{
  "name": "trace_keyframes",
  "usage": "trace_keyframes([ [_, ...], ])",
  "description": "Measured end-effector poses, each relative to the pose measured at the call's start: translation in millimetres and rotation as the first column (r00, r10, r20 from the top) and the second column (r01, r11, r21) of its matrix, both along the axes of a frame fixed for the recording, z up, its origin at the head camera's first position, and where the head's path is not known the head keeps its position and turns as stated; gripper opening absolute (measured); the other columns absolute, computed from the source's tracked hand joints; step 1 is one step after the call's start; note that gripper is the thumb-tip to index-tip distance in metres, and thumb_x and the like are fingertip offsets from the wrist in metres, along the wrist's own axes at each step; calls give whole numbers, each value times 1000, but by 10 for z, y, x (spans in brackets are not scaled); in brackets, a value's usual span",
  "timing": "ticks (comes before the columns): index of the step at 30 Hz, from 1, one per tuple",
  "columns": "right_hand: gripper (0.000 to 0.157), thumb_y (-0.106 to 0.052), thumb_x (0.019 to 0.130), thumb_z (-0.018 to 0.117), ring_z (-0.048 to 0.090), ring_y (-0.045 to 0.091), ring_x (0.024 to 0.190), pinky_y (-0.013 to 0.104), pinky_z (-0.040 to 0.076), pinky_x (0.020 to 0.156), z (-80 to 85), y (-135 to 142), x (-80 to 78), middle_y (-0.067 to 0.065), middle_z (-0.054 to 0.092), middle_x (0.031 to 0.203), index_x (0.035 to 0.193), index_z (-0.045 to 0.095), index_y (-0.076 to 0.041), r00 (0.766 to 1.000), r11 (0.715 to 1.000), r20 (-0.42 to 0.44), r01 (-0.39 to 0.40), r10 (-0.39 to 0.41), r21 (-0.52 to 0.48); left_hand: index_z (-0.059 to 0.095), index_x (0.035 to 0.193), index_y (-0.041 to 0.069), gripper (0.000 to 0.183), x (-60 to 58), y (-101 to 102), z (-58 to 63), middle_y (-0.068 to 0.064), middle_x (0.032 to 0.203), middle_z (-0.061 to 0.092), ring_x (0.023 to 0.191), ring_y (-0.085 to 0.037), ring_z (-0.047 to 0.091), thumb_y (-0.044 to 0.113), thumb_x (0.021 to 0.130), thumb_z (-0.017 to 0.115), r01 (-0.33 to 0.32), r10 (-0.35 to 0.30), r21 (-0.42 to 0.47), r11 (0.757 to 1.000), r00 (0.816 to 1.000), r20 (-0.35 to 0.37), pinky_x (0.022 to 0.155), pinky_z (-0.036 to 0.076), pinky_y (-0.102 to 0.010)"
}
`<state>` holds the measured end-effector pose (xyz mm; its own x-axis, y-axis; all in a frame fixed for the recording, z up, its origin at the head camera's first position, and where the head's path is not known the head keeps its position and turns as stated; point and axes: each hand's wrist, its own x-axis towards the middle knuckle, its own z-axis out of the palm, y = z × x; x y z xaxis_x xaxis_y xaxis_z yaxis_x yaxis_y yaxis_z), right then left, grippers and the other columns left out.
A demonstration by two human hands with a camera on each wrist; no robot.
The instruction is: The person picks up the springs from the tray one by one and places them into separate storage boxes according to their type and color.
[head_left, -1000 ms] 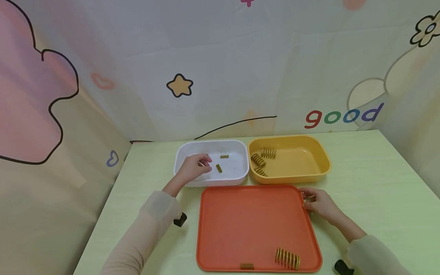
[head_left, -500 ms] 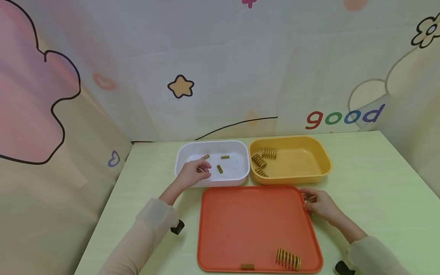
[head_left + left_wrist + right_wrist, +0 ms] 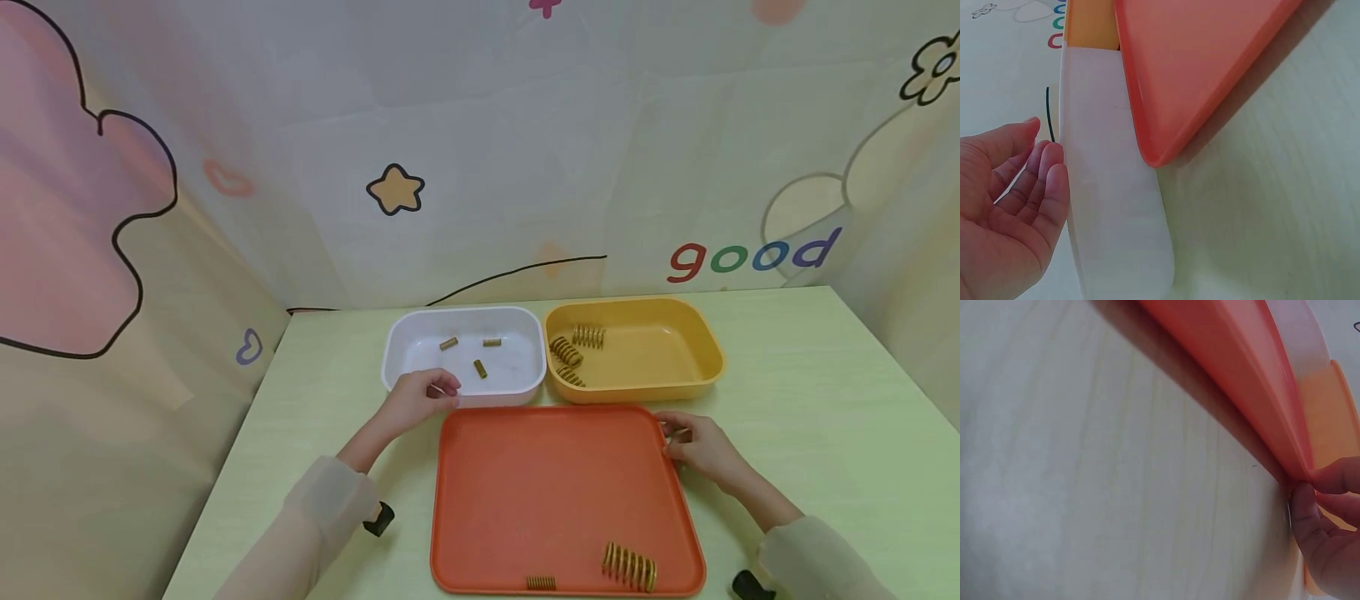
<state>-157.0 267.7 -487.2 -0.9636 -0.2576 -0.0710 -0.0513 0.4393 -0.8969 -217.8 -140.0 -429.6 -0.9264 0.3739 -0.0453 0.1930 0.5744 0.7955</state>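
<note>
My left hand is over the near left edge of the white bin, fingers loosely bent and holding nothing. Three small brass springs lie in that bin, one of them a coil spring near its middle. At the far right corner of the red-orange tray, my right hand pinches the rim between thumb and fingers; the right wrist view shows fingertips right at the corner. Near the tray's front edge lie a small spring and a large, wide-coiled spring.
A yellow bin stands right of the white one, with three large springs, such as this coil spring, toward its left side. Both bins stand behind the tray on a pale green table. A printed cloth hangs behind.
My left hand has drawn back toward me from inside the white bin to its near edge, uncovering a small spring there. My right hand stays at the tray corner.
</note>
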Motion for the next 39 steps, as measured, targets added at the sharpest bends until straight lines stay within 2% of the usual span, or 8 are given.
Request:
trace_keyframes([
  [3,46,2,71,53,53,9,69,26,49,55,44,-37,11,20,53,94,116,48,11,999,998,41,32,-34,47,62,93,1,17,36,-13,-23,-8,86,64,74,-14,59,8,77,64,11,-11,-9,1000,1000,-2,65,47,-20],
  [8,46,7,73,52,52,8,69,25,49,55,81,-72,13,21,52,96,118,46,12,997,995,64,40,-46,88,62,95,0,19,105,-44,-71,-10,89,64,77,-15,60,7,78,64,40,-39,-22,999,999,30,66,49,-21],
  [14,47,7,72,51,51,9,69,25,49,56,63,-67,-6,21,51,97,119,45,12,996,993,74,44,-52,108,61,99,-4,24,179,-105,-176,-19,97,61,81,-21,61,5,77,63,76,-76,2,997,996,36,67,50,-22],
  [19,47,7,72,51,51,10,69,25,49,55,76,-74,-1,22,51,97,119,45,12,996,993,77,44,-52,109,59,100,-8,26,231,-142,-232,-23,98,59,82,-27,62,1,76,63,67,-68,45,997,997,39,66,51,-23],
  [23,47,7,72,51,51,9,68,25,49,55,87,-79,10,20,51,96,119,45,12,996,993,77,45,-54,110,59,101,-7,28,268,-150,-266,-23,99,58,82,-29,63,-1,74,63,27,-31,67,997,998,55,64,52,-26],
  [28,47,7,73,52,51,9,69,26,49,55,82,-80,17,20,51,96,119,44,13,995,994,82,44,-53,103,57,104,-2,32,320,-139,-321,-20,102,57,84,-28,63,-2,73,63,-64,57,64,996,994,98,60,52,-27],
  [35,46,6,74,54,52,11,72,25,48,55,97,-84,23,23,51,98,119,44,13,996,994,69,45,-53,104,54,112,3,45,382,-104,-392,-14,101,55,81,-21,60,-4,69,66,-184,175,49,982,973,150,59,51,-28],
  [39,47,7,74,53,52,10,72,25,48,55,106,-87,30,24,51,98,119,44,14,997,994,66,42,-49,102,51,119,4,51,403,-86,-441,-12,104,55,79,-18,59,-3,70,66,-222,211,39,974,958,192,60,51,-28],
])
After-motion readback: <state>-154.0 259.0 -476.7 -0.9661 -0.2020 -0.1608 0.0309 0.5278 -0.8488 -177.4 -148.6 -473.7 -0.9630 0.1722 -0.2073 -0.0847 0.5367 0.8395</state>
